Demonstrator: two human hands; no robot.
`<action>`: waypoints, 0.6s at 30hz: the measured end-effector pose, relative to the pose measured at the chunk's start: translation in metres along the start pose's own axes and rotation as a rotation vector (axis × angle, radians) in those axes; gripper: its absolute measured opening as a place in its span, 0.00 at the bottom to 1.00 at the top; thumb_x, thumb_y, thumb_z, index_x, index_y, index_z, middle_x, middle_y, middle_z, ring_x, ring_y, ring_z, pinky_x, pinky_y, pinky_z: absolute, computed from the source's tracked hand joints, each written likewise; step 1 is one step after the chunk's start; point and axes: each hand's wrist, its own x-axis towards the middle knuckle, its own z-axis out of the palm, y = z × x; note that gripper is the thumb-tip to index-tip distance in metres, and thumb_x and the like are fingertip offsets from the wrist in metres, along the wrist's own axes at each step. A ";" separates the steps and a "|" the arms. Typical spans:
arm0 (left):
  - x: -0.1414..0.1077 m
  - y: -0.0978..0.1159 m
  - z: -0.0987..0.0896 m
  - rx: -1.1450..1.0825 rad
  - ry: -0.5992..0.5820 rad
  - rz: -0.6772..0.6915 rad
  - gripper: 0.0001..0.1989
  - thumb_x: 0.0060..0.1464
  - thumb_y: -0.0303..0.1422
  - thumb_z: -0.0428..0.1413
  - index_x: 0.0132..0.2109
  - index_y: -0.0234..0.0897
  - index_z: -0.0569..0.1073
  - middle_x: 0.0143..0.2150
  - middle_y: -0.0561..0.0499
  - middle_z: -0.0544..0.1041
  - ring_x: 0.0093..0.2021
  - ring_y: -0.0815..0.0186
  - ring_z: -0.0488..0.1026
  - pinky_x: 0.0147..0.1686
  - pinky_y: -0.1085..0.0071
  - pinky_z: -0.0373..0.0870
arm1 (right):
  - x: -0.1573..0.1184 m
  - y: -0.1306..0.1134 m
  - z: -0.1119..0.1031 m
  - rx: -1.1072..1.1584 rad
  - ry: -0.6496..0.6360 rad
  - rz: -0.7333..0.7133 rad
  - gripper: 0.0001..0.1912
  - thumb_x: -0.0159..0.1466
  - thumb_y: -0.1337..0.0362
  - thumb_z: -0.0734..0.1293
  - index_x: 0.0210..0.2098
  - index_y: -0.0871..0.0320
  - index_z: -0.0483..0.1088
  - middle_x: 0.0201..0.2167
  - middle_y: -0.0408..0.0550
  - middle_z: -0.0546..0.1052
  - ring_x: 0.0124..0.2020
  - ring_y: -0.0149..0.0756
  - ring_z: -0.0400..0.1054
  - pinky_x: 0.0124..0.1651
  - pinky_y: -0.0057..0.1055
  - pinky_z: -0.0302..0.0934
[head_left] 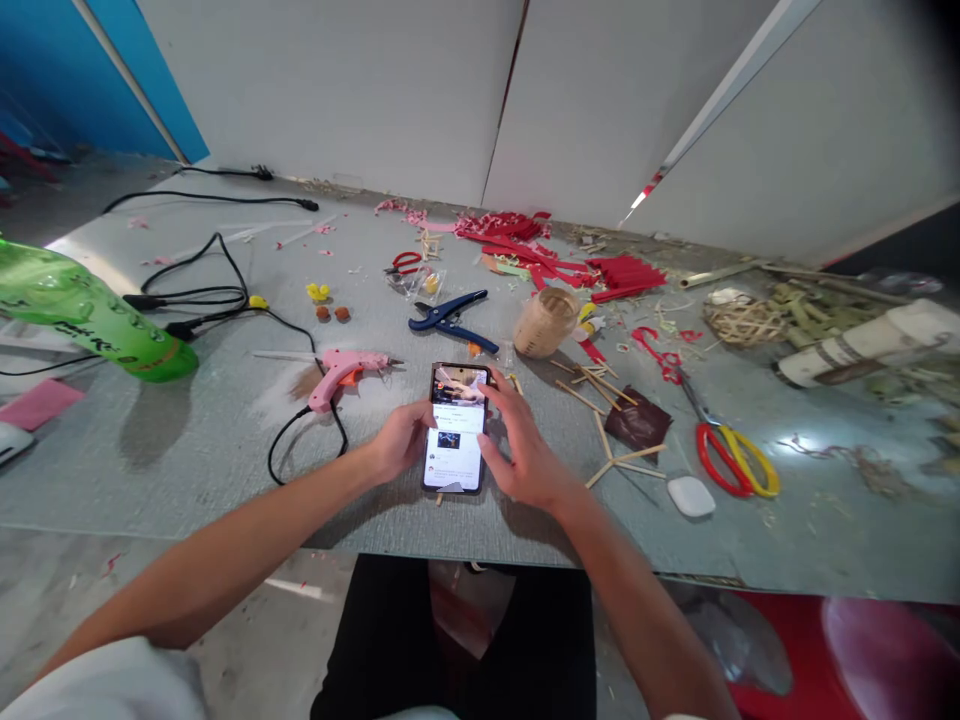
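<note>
A smartphone (pixel 454 450) with a lit screen is held upright in the picture near the table's front edge. My left hand (pixel 401 440) grips its left side, with the thumb at the screen's edge and the other fingers partly hidden. On the opposite side, my right hand (pixel 525 455) has its index finger along the upper right corner and its thumb over the screen's right edge. A pink glue gun (pixel 345 370) lies left of the phone, its black cord curling close to my left forearm. Blue-handled cutters (pixel 450 318) rest just beyond the phone.
Right of my hand lie joined wooden sticks (pixel 613 462), a white case (pixel 691 496) and red-and-yellow-handled scissors (pixel 727 450). A jar (pixel 547 322) stands behind, near red paper strips (pixel 626 276). At left are a green bottle (pixel 97 315) and black cables (pixel 225 270). White panels (pixel 337 90) border the back.
</note>
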 end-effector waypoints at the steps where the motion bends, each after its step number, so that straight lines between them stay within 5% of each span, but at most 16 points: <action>1: 0.000 0.000 -0.001 -0.004 -0.007 -0.005 0.13 0.37 0.24 0.55 0.33 0.33 0.79 0.34 0.44 0.81 0.34 0.58 0.75 0.36 0.66 0.71 | 0.000 0.000 0.001 -0.003 0.008 0.002 0.34 0.73 0.66 0.60 0.75 0.51 0.45 0.77 0.56 0.47 0.79 0.47 0.40 0.77 0.57 0.45; 8: -0.012 0.005 0.006 -0.090 -0.126 -0.031 0.17 0.41 0.25 0.54 0.40 0.31 0.81 0.38 0.40 0.84 0.37 0.54 0.80 0.41 0.62 0.76 | 0.000 -0.014 0.004 -0.033 -0.007 0.042 0.51 0.68 0.51 0.71 0.76 0.54 0.35 0.78 0.63 0.40 0.79 0.53 0.38 0.76 0.59 0.45; 11: -0.024 0.018 0.013 -0.134 -0.194 -0.046 0.22 0.42 0.26 0.54 0.46 0.28 0.81 0.43 0.36 0.84 0.42 0.50 0.82 0.46 0.58 0.77 | -0.018 -0.030 -0.009 -0.083 0.065 0.069 0.41 0.74 0.55 0.64 0.76 0.54 0.37 0.78 0.62 0.43 0.79 0.50 0.40 0.76 0.58 0.47; 13: -0.033 0.029 0.017 -0.165 -0.206 -0.019 0.25 0.43 0.27 0.53 0.49 0.25 0.80 0.44 0.34 0.84 0.43 0.49 0.82 0.45 0.58 0.78 | -0.038 -0.042 -0.016 -0.105 0.144 0.114 0.30 0.76 0.59 0.60 0.73 0.54 0.49 0.74 0.60 0.55 0.75 0.47 0.51 0.73 0.52 0.54; 16: -0.045 0.045 0.018 -0.252 -0.185 0.022 0.26 0.43 0.30 0.52 0.49 0.23 0.78 0.40 0.33 0.83 0.39 0.48 0.82 0.40 0.55 0.80 | -0.065 -0.059 -0.011 -0.171 0.224 0.230 0.16 0.76 0.61 0.58 0.59 0.56 0.67 0.53 0.56 0.76 0.53 0.42 0.73 0.55 0.40 0.69; 18: -0.051 0.053 0.017 -0.322 -0.167 0.049 0.27 0.42 0.31 0.51 0.50 0.25 0.78 0.37 0.36 0.83 0.36 0.48 0.82 0.38 0.53 0.80 | -0.072 -0.071 0.005 -0.273 0.189 0.353 0.13 0.75 0.60 0.58 0.48 0.58 0.72 0.39 0.53 0.78 0.40 0.40 0.73 0.46 0.35 0.69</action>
